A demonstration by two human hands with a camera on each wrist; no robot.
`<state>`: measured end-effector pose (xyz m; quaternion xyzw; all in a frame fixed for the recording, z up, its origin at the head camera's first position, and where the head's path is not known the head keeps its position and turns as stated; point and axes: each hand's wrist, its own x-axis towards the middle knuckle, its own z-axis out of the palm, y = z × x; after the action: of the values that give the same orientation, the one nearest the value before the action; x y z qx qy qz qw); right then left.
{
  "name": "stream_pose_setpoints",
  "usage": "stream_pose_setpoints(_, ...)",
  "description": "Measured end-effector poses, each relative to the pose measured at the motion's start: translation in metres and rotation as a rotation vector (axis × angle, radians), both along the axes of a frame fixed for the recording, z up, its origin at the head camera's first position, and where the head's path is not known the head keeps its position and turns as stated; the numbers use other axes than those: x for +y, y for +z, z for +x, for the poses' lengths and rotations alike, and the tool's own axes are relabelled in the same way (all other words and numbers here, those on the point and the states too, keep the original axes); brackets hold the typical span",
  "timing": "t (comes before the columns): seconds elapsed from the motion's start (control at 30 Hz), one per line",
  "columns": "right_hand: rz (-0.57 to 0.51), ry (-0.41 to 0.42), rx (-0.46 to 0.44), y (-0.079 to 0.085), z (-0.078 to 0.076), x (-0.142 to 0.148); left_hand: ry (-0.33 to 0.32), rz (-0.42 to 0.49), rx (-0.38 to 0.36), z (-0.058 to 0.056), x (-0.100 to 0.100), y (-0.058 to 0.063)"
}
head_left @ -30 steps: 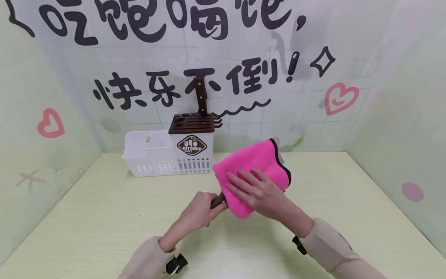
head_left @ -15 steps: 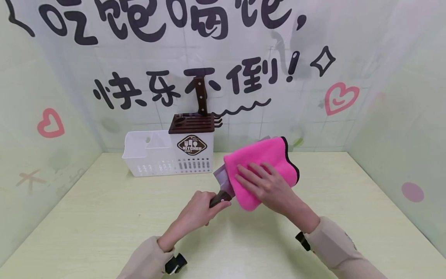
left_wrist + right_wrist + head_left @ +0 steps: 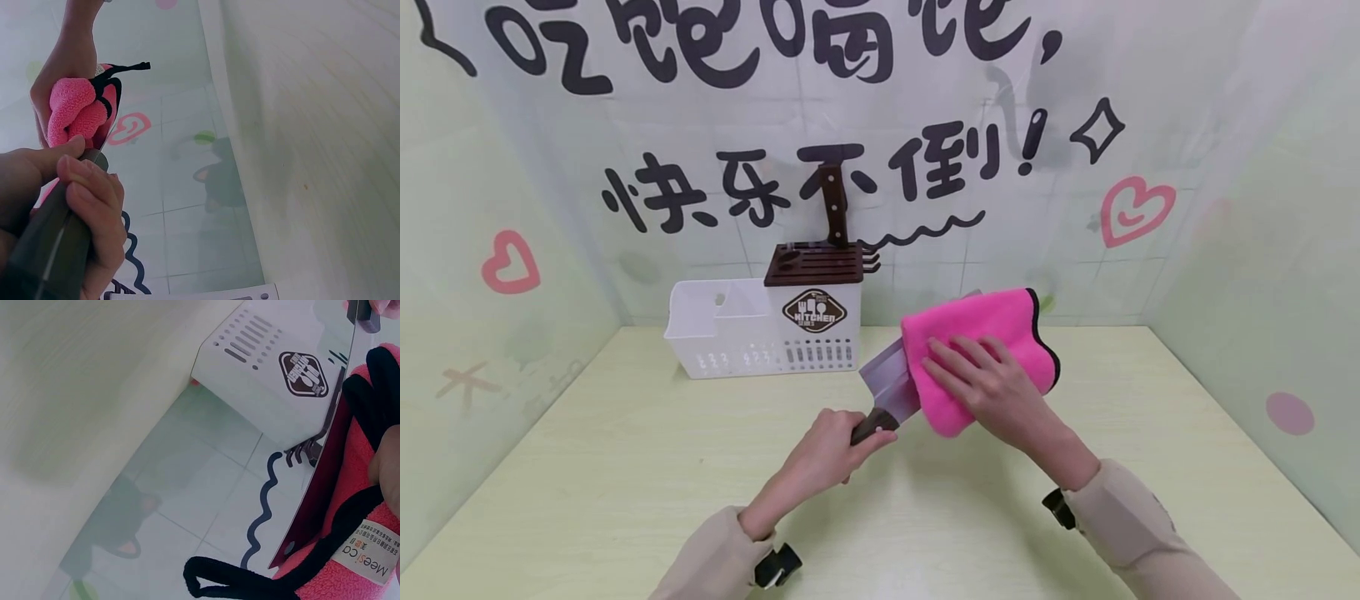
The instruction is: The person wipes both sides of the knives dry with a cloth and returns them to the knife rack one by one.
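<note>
Cleaver (image 3: 889, 382), probably stiff, heavy; best held by handle (image 3: 872, 425), as left hand (image 3: 826, 450) grips; right hand (image 3: 996, 390) pinches soft cloth (image 3: 973, 319).

The hands (image 3: 831, 448) are bare; the sleeves (image 3: 717, 554) are beige; a small black block (image 3: 778, 567) juts beneath each.

The left hand (image 3: 97, 215) grips a dark handle (image 3: 53, 247), a pink cloth (image 3: 72, 103) just beyond.
The handle slants up from the lower left corner, thumb and fingers closed on it; at upper left the right hand (image 3: 45, 84) holds the bunched cloth, whose black strap (image 3: 132, 67) juts rightward. Behind, mid-frame, the wall (image 3: 187, 178) carries a pink heart (image 3: 131, 128), a green spot (image 3: 204, 137) and a dark wavy line (image 3: 131, 250); the pale desk (image 3: 325, 156) fills the right, a slotted white strip (image 3: 194, 295) the bottom edge.
</note>
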<state>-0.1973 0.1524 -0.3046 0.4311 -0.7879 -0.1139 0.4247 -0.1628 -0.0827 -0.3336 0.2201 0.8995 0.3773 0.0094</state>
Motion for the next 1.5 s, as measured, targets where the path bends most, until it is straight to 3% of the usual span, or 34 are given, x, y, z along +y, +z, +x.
stream_pose_setpoints(0.63, -0.091, -0.047, -0.015, 0.002, -0.012, 0.014, 0.018, -0.019, 0.015, -0.001, -0.001, -0.003)
stream_pose_setpoints(1.03, -0.159, -0.066, -0.020, 0.001, -0.016, 0.022, 0.029, 0.020, 0.002, 0.000, -0.001, -0.003)
stream_pose_setpoints(1.5, -0.143, -0.099, 0.000, -0.003, -0.013, 0.020, 0.028, 0.009, -0.014, 0.000, -0.001, -0.002)
